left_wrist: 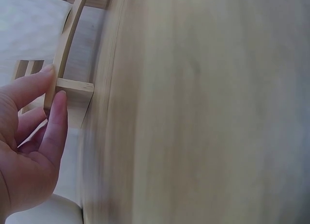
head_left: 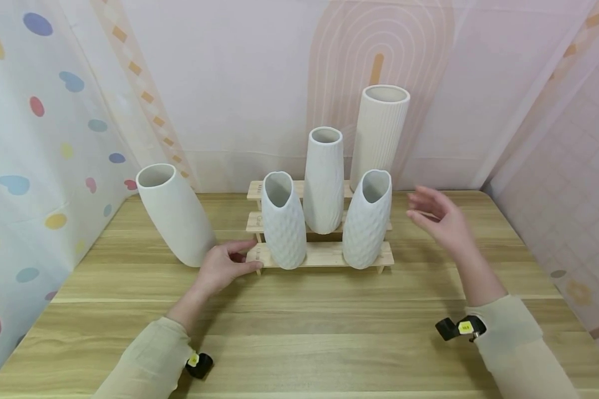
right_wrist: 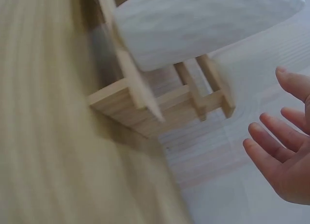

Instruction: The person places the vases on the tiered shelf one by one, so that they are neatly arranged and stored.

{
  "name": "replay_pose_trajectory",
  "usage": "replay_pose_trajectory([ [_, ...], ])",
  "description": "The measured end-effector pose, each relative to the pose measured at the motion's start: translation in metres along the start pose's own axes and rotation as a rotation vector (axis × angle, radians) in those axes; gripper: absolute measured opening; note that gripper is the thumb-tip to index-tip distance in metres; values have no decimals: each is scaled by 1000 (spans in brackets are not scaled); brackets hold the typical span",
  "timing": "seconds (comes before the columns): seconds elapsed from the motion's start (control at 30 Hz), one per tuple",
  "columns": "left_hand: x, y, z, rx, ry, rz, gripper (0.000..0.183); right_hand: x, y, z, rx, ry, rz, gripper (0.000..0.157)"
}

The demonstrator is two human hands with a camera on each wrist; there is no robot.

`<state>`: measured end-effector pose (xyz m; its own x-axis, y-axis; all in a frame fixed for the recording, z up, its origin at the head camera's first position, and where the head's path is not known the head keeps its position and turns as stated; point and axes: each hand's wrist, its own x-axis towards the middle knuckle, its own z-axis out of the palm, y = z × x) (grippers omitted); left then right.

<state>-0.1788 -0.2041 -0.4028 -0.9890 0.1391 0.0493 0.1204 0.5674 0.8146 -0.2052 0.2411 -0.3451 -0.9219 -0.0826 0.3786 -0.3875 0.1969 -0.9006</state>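
My left hand (head_left: 223, 268) pinches the left end of the bottom step of a three-step wooden stand (head_left: 324, 254). In the left wrist view the thumb and fingers (left_wrist: 57, 122) grip the board's end near its leg. Two white dimpled vases (head_left: 284, 221) with notched rims stand on that bottom step. A slim white vase (head_left: 324, 183) stands on the middle step, and a tall ribbed one (head_left: 381, 138) on the top step. My right hand (head_left: 441, 219) is held in the air right of the stand, fingers loosely bent, holding nothing.
A large smooth white vase (head_left: 177, 216) stands on the wooden table (head_left: 299, 343) to the left, close beside my left hand. Behind the table hangs a pale patterned curtain (head_left: 229, 83); a dotted one (head_left: 45, 138) hangs on the left.
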Motion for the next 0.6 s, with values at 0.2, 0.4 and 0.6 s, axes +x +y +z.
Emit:
replay_pose_trajectory([
  [0.2,-1,0,0,3,-6,7,56,-20,17,4,68,-24,14,48],
  [0.4,-3,-2,0,-34,-18,-9,59,-33,32,7,-6,-77,46,53],
  [0.6,-8,-8,-2,-95,-28,60,57,-41,39,10,-47,-171,113,59],
])
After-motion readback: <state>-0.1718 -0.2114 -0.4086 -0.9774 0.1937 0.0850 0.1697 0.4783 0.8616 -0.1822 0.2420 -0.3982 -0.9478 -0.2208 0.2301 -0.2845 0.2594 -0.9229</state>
